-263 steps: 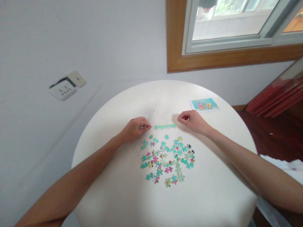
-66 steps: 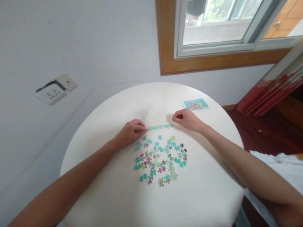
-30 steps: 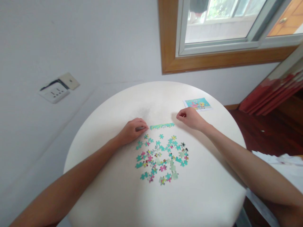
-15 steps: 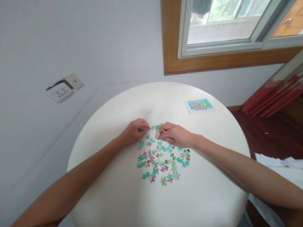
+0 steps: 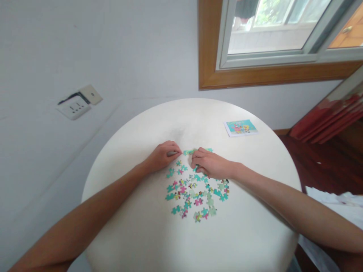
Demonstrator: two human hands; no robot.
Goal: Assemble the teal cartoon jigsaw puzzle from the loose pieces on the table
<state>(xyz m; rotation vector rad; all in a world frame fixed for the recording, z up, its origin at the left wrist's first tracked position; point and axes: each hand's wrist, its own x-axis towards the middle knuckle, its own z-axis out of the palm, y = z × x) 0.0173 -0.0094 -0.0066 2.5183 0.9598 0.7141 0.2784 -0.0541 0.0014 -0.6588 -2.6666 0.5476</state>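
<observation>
Near the middle of the round white table, my left hand rests with thumb and fingers pinched at the left end of a joined strip of teal jigsaw pieces. Anything in that pinch is too small to make out. My right hand is just below the strip and covers part of it. Its fingers are curled and closed around a teal jigsaw piece, partly hidden beneath them. Several loose jigsaw pieces in teal, pink, pale green and yellow are spread below both hands.
A picture card with cartoon figures lies at the table's back right. Behind are a wall with a socket and a wood-framed window. A red curtain hangs at right, with white sheets below.
My right hand's fingers have curled in over a teal piece below the strip, baring the strip's right end. My left hand stays at the strip's left end. The view has shifted slightly.
</observation>
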